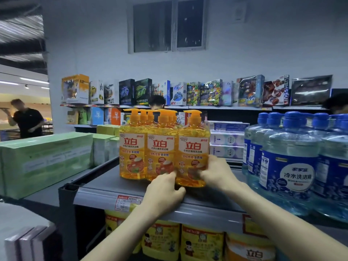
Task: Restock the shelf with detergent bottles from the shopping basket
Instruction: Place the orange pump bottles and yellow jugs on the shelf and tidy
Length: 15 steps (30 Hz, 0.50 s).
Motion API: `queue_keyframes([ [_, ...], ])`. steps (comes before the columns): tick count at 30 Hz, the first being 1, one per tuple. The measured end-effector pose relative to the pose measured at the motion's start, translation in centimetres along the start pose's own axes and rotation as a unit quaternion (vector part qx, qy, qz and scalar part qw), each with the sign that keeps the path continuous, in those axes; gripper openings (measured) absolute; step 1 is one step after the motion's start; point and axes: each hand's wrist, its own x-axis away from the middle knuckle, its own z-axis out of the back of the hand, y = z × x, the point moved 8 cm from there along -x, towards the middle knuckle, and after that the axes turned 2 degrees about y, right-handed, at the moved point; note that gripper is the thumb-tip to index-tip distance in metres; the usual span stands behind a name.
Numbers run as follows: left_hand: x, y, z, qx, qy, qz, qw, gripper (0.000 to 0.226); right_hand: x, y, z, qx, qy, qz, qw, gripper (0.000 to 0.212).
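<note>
Fingers: I see those of my left hand (165, 189) and right hand (216, 172) curled round the low part of 1 orange plastic pump bottle (194, 146).
Bottle: upright on the grey metal shelf (105, 178), rightmost of 3 in front.

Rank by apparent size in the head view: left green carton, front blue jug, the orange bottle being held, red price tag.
1. green carton and blue jug: look alike, too close to rank
2. orange bottle
3. price tag
</note>
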Motion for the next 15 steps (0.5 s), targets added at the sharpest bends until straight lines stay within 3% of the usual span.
queue_keyframes([
  [4,0.2,0.0,-0.3,-0.031,0.018,-0.010,0.999,0.041,0.7,0.8,-0.4,-0.033,0.002,-0.005,0.999,0.042],
  [9,-0.1,-0.2,-0.8,-0.047,0.020,-0.002,0.999,0.047,0.7,1.4,-0.4,-0.065,-0.003,-0.008,0.998,0.040],
  [15,-0.5,0.1,-1.2,-0.047,0.017,0.012,0.999,0.035,0.6,2.1,-0.5,-0.043,-0.013,-0.039,0.998,0.048],
])
